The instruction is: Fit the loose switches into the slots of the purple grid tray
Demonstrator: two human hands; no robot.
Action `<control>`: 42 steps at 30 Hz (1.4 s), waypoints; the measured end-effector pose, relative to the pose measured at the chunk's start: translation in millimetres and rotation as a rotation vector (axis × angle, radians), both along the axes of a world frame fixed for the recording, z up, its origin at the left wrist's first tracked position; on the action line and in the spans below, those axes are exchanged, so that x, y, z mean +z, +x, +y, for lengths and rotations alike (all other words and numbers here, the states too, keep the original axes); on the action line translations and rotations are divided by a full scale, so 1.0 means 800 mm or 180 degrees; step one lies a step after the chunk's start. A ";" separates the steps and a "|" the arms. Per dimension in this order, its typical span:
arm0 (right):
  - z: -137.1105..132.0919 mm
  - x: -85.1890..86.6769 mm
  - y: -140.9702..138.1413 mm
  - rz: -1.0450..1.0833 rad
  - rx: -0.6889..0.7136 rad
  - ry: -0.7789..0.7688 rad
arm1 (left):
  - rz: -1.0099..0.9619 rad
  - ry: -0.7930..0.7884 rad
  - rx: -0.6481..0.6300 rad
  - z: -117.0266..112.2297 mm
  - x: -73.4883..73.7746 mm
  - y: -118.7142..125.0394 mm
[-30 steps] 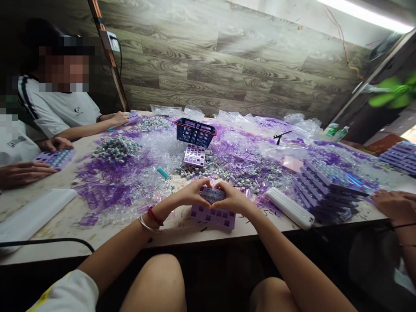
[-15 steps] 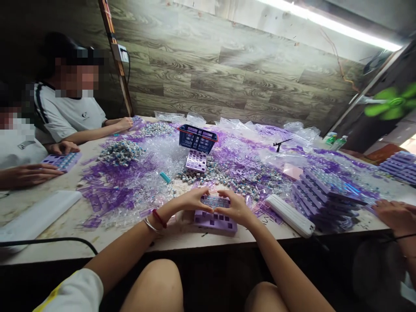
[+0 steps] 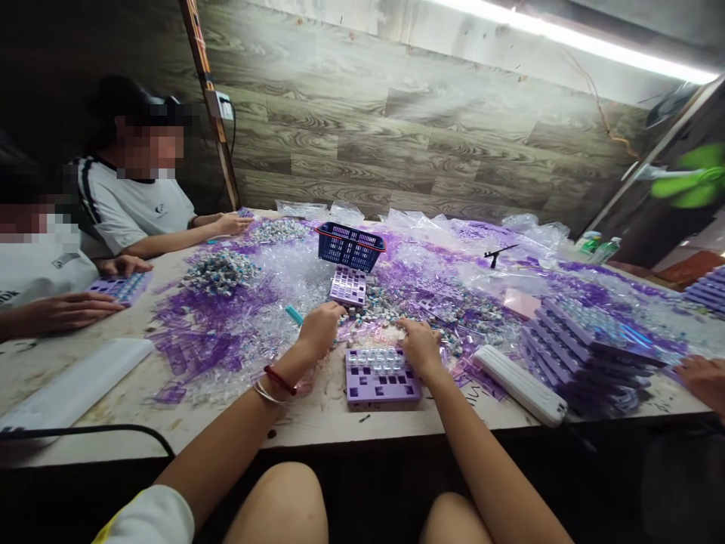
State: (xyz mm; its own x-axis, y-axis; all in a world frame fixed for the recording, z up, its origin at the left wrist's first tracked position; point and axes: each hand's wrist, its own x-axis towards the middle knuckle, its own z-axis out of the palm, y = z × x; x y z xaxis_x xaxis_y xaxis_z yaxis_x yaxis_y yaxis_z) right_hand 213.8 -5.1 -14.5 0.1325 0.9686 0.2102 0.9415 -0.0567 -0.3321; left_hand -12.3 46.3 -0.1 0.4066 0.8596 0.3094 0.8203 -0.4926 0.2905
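A purple tray with square openings lies flat on the table before me, clear square pieces filling its far rows. Beyond its left corner, my left hand reaches to the small white and blue parts, its fingers bent together. My right hand is at the tray's far right corner, fingers curled down toward the same loose parts. Both hands look closed at the fingertips, but whatever they pinch is too small to make out. A second purple tray leans against a dark blue basket.
Purple and clear plastic pieces cover much of the table. A stack of filled purple trays and a white bar-shaped case stand right. At left are a long white case and two co-workers. Another person's hand shows at right.
Both hands have left the clear pieces on the tray, parted, and moved forward to the loose parts. The tray's far rows are now uncovered. The whole view has shifted slightly.
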 end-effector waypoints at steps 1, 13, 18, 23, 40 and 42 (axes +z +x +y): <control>0.004 0.000 0.001 -0.0064 0.0009 -0.0036 | 0.0012 -0.0078 0.0067 0.006 -0.003 -0.005; 0.011 -0.006 -0.002 -0.0263 -0.0211 0.0006 | -0.0047 -0.0332 0.0088 0.029 -0.027 -0.020; 0.000 -0.004 -0.003 -0.0386 -0.0450 0.0247 | 0.0131 -0.0264 0.0146 0.032 -0.033 -0.018; 0.012 -0.007 -0.003 -0.0389 -0.0372 0.0080 | -0.0015 -0.0251 0.0104 0.037 -0.038 -0.015; 0.013 -0.002 -0.002 0.0127 0.0112 0.0976 | -0.0621 -0.0087 -0.0032 0.021 -0.022 -0.003; -0.002 0.007 -0.008 0.0648 0.0436 0.1218 | -0.0573 -0.0067 0.0018 0.021 -0.021 -0.004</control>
State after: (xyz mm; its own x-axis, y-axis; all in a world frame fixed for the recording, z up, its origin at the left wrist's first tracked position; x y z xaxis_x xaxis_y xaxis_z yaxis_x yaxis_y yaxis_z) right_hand 207.5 -6.9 -8.8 0.0843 0.8378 0.5395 0.8452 0.2267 -0.4840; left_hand -15.8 62.9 -17.0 0.3414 0.8688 0.3587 0.7570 -0.4803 0.4430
